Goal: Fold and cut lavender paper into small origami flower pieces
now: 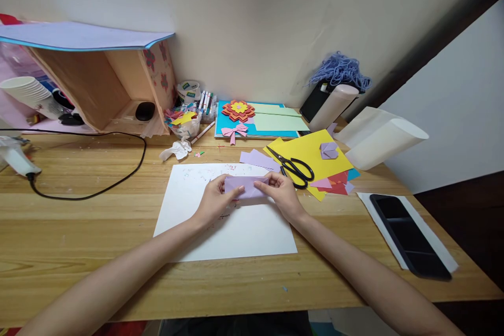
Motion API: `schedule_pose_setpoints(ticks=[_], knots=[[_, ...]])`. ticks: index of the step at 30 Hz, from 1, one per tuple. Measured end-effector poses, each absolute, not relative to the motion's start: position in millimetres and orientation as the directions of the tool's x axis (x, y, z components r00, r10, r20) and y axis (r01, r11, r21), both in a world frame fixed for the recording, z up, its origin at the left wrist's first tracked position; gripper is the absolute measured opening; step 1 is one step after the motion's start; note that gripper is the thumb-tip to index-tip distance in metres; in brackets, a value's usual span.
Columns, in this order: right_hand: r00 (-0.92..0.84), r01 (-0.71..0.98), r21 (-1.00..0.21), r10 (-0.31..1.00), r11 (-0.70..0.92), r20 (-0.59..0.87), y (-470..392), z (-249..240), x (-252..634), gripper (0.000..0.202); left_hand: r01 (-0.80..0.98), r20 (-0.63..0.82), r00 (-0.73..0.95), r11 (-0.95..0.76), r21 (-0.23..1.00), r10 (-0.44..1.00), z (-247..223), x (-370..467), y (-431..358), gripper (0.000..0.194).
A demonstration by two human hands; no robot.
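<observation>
A small folded strip of purple paper [246, 187] is held between both hands, above a white sheet [189, 241] lying on the wooden table. My left hand [218, 199] grips its left end, with the thumb on the front face. At the right end, my right hand [282, 195] pinches it in the same way. Beyond the hands lie more purple strips [260, 159] and black-handled scissors [293, 165]. A folded purple piece [328, 150] rests on yellow paper [315, 155] to the right.
A black phone [409, 236] lies on white paper at the right. At the left are a glue gun [18, 157] with its cable and a cardboard box [157, 79]. A layered paper flower [238, 111] sits on a blue board [236, 136] at the back.
</observation>
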State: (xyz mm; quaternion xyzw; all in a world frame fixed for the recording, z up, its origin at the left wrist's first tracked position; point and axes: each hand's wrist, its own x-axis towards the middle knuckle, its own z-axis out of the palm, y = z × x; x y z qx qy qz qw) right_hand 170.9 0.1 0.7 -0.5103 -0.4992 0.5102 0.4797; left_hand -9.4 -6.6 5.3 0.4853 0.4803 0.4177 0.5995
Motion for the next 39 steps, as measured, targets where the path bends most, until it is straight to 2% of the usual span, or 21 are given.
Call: schedule_pose_setpoints(ticks=[6, 18, 39], knots=[[-0.025, -0.043, -0.997, 0.998, -0.057, -0.056, 0.1, -1.4, 170.3, 0.032, -0.049, -0.132, 0.174, 0.143, 0.989, 0.976, 5.4, -11.9, -6.0, 0.035], [-0.024, -0.006, -0.998, 0.998, -0.058, -0.058, -1.2, -2.6, 169.8, 0.033, -0.038, -0.127, 0.157, 0.135, 0.99, 0.979, 0.8, -13.0, -4.0, 0.036], [-0.034, -0.008, -0.997, 0.997, -0.072, -0.072, -2.2, -1.8, 168.1, 0.036, 0.105, -0.075, 0.097, 0.065, 0.992, 0.992, 0.9, -13.9, -3.2, 0.036]])
